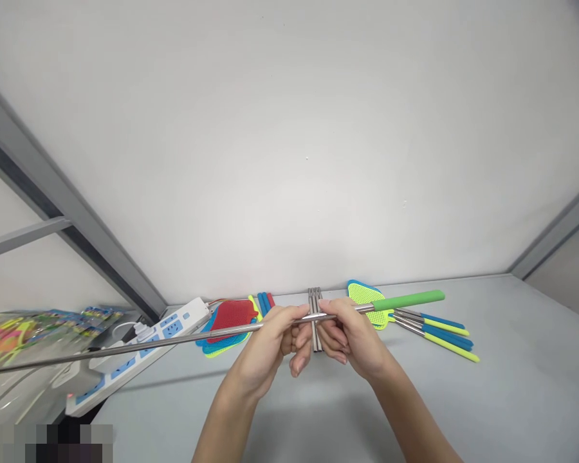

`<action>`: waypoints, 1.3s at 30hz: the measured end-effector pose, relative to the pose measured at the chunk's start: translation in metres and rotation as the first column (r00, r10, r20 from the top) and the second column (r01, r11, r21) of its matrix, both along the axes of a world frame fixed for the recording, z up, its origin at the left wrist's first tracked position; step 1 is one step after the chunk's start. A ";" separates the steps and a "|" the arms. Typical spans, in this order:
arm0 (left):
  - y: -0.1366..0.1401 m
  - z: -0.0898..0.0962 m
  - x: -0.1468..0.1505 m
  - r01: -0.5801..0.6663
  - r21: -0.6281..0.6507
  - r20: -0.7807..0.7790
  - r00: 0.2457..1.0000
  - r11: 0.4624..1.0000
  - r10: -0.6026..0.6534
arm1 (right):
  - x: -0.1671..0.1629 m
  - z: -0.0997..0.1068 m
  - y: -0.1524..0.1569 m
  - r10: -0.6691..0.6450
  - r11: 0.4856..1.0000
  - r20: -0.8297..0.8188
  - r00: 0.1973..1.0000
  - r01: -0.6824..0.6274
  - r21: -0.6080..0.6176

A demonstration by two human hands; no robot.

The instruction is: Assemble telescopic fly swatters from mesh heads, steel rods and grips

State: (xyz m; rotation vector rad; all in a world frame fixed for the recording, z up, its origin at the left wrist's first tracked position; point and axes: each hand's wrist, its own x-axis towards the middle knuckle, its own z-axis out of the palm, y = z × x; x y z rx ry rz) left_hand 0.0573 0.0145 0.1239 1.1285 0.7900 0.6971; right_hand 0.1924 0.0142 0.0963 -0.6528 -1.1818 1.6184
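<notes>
A long metal telescopic rod (236, 330) with a green grip (408, 299) runs across the view, drawn out far to the left. My left hand (275, 341) pinches its metal part left of centre. Close beside it, my right hand (350, 334) grips the rod nearer the green end. Beneath, between my hands, several short metal tubes (314, 341) lie side by side on the table. Left of them are mesh swatter heads, a red one (232, 320) on top, and coloured grips (264, 302). Assembled fly swatters (371, 299) with blue and yellow handles (448, 344) lie at the right.
A white power strip (161, 350) with plugs in it lies at the left. Beyond it are clear bags (9, 399) and colourful packaged items (53, 328). A grey table (521, 386) meets a pale wall (309, 141), with grey metal frame posts (91, 206) at the sides.
</notes>
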 end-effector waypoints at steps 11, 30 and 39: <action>-0.007 0.006 -0.004 0.077 -0.005 -0.020 0.997 0.997 -0.077 | 0.028 0.004 -0.003 -0.144 0.924 0.296 0.944 0.021 0.383; -0.009 0.012 -0.023 0.010 0.053 -0.115 0.993 0.999 -0.004 | 0.053 0.000 0.001 -0.180 0.908 0.218 0.959 0.077 0.413; -0.007 0.011 -0.032 -0.025 0.067 -0.120 0.992 0.997 0.033 | 0.063 -0.004 0.004 -0.202 0.921 0.201 0.958 0.116 0.372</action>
